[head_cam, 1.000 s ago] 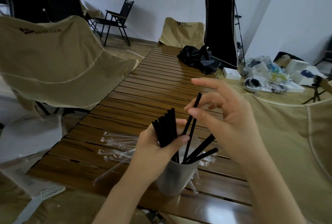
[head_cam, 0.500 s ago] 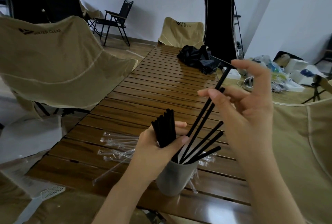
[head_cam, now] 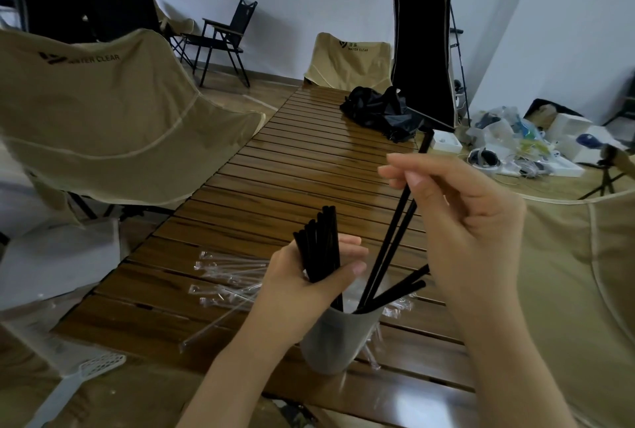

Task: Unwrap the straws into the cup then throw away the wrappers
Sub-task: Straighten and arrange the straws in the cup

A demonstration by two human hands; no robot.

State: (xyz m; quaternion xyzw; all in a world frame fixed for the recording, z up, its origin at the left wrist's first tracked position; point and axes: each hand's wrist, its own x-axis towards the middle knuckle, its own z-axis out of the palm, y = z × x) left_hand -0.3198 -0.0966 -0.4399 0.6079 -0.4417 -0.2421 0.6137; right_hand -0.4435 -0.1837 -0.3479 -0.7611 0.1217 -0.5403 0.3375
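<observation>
Evidently the left hand [head_cam: 302, 276] is wrapped round a bundle [head_cam: 319, 245] of black straws, keeping them upright and gathered above the cup [head_cam: 338, 338], probably so they go in as one tidy group instead of fanning out. The right hand [head_cam: 460, 221] pinches two more straws [head_cam: 395, 238] between thumb and fingertips near their upper ends; their lower ends already sit inside the cup, so the grip looks meant to steer or straighten them against the others. Neither hand is free: each is closed on its own straws, and the two hands are near one another but not touching. The cup stands on the slatted table [head_cam: 309, 166] close to the near edge, at about 6 o'clock from the table's middle, with the bundle rising at its 11 o'clock side and the pinched pair leaning out toward 1 o'clock. Two further straws [head_cam: 402, 290] lie loose in the cup, slanting low toward 2 o'clock. By count: roughly six or seven straws in the bundle, though they overlap too closely to be sure, two pinched, two loose, and one cup. The clear wrappers [head_cam: 226, 273] lie strewn on the table at the cup's 9 to 10 o'clock, with a few more showing at its 3 and 5 o'clock; they overlap, so I judge about ten without being able to settle it. Unwrapping appears finished, and the wrappers are not yet thrown away.
</observation>
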